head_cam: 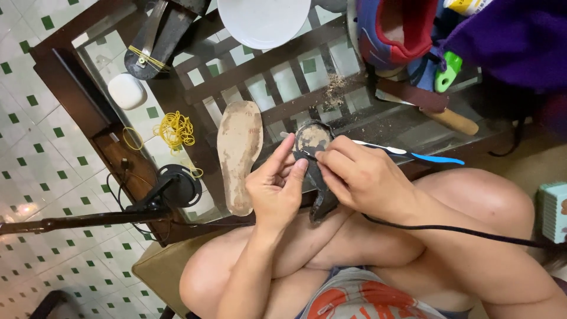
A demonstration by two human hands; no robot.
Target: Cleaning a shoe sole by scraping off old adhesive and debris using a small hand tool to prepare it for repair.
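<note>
My left hand (276, 189) and my right hand (363, 177) both hold a dark shoe sole piece (314, 147) above my lap, at the near edge of a glass-topped table (71, 77). The left fingers pinch its edge from the left. My right fingertips press on its middle, and the lower part of the piece (323, 204) hangs down between the hands. A blue and white toothbrush (413, 155) lies just behind my right hand. A worn tan insole (239, 153) rests on the glass to the left of my hands.
A white bowl (263, 20) and a red and blue shoe (393, 29) sit at the back. Yellow rubber bands (175, 130), a white case (127, 91), a black sole (156, 41), a wooden-handled tool (452, 120) and a black stand (171, 189) lie around. A black cable (449, 229) crosses my thigh.
</note>
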